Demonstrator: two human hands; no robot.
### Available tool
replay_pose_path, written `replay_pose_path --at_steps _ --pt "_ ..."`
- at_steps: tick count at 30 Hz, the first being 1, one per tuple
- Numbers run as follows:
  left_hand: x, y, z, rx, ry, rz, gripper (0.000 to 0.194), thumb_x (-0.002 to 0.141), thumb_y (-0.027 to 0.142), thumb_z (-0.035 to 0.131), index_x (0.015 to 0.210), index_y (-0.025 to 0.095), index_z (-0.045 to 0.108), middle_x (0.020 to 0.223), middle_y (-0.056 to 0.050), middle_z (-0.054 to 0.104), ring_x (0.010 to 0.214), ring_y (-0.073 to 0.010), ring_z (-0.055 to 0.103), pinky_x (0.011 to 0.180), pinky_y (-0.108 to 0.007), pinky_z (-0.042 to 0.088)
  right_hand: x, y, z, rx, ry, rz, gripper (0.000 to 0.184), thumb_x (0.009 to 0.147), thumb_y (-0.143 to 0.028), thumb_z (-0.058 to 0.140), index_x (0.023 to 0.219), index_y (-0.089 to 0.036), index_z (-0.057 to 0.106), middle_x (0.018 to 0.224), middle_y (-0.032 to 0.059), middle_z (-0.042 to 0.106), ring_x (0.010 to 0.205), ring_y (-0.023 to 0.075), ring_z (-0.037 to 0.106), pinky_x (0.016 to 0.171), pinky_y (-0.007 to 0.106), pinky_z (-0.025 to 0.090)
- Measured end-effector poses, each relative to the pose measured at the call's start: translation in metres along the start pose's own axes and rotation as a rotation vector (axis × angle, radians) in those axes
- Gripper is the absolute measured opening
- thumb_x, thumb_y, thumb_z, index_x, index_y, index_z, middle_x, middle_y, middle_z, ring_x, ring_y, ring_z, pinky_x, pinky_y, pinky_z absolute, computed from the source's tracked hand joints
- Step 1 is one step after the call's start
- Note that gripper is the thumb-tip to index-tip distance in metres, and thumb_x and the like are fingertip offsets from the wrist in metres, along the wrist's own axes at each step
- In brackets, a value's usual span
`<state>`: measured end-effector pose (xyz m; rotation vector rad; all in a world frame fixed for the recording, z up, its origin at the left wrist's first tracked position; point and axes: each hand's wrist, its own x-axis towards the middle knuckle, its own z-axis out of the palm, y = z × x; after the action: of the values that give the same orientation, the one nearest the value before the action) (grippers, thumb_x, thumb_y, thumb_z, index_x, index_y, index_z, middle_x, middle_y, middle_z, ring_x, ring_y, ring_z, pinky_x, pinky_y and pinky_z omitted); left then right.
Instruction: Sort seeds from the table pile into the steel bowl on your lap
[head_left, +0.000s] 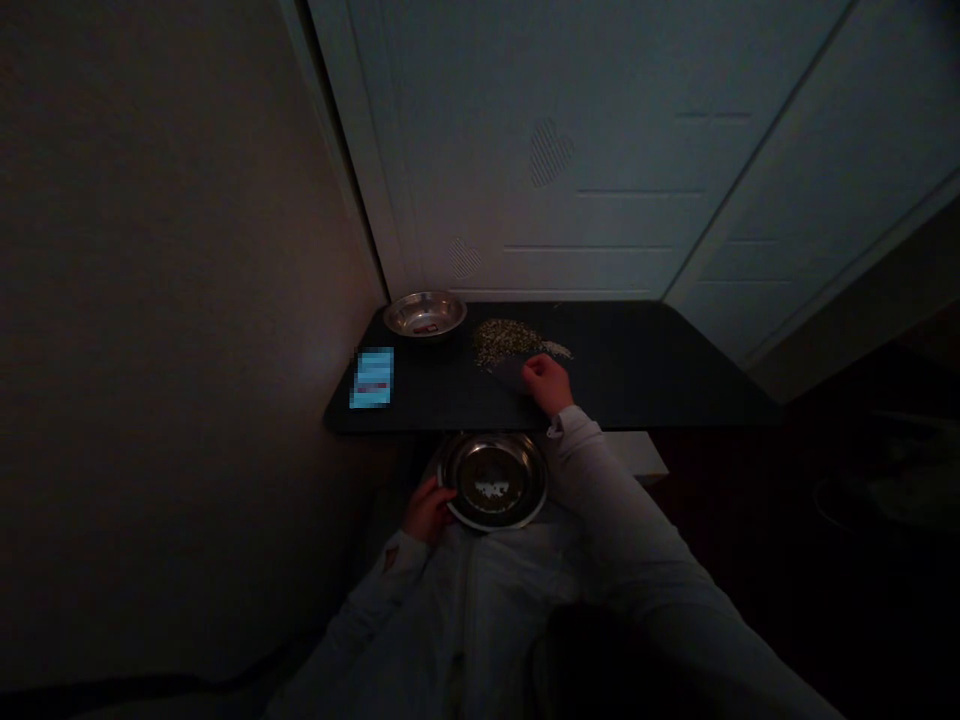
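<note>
My left hand [429, 510] grips the left rim of a shiny metal bowl [537, 500], fingers wrapped on its edge. The bowl is at my lap, just below the table's front edge, with some small pale bits in its bottom. Over the dark table [637, 370], my right hand [546, 383] is closed, its fingers curled together. A faint greyish flat patch shows left of those fingers; whether they hold it I cannot tell. Just beyond this hand lies a pile of small seeds or grains [506, 340], with a small paler group [556, 349] at its right end.
A second metal bowl [425, 312] stands at the table's back left, with a small reddish label inside. In front of it lies a lit, blurred blue rectangle [372, 378]. White panels [525, 220] rise behind the table, a wall [187, 350] on the left. A white box-like edge [636, 453] shows underneath.
</note>
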<state>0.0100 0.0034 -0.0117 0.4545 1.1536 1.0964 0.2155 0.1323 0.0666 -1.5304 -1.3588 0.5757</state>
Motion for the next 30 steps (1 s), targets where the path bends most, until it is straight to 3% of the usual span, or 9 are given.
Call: replay_pose_path --at_steps 10,20,30 --pt "0.000 -0.001 0.000 -0.023 -0.008 0.007 0.028 0.043 0.012 0.061 0.070 0.016 0.059 0.047 0.005 0.051 0.043 -0.0089 0.045 0.041 -0.021 0.028 -0.006 -0.001 0.000 0.087 -0.069 0.041 0.015 0.060 -0.030 0.045 0.068 -0.017 0.047 0.050 -0.0050 0.051 0.040 0.0086 0.048 0.044 0.020 0.036" --pt "-0.002 0.002 0.002 0.002 0.007 -0.013 0.023 0.044 0.012 0.060 0.067 0.016 0.058 0.047 0.004 0.052 0.042 -0.0095 0.047 0.043 -0.022 0.031 -0.014 -0.010 0.006 -0.061 -0.049 0.005 0.010 0.061 -0.028 0.044 0.064 -0.018 0.044 0.052 -0.0041 0.051 0.042 0.0085 0.048 0.047 0.022 0.037" --pt "-0.001 0.001 0.000 -0.016 -0.024 0.002 0.021 0.044 0.012 0.059 0.065 0.016 0.057 0.041 0.006 0.047 0.035 -0.0063 0.039 0.036 -0.020 0.021 -0.016 -0.008 -0.011 -0.152 -0.002 0.043 0.009 0.062 -0.027 0.045 0.064 -0.018 0.044 0.052 -0.0028 0.052 0.042 0.0093 0.048 0.047 0.022 0.036"
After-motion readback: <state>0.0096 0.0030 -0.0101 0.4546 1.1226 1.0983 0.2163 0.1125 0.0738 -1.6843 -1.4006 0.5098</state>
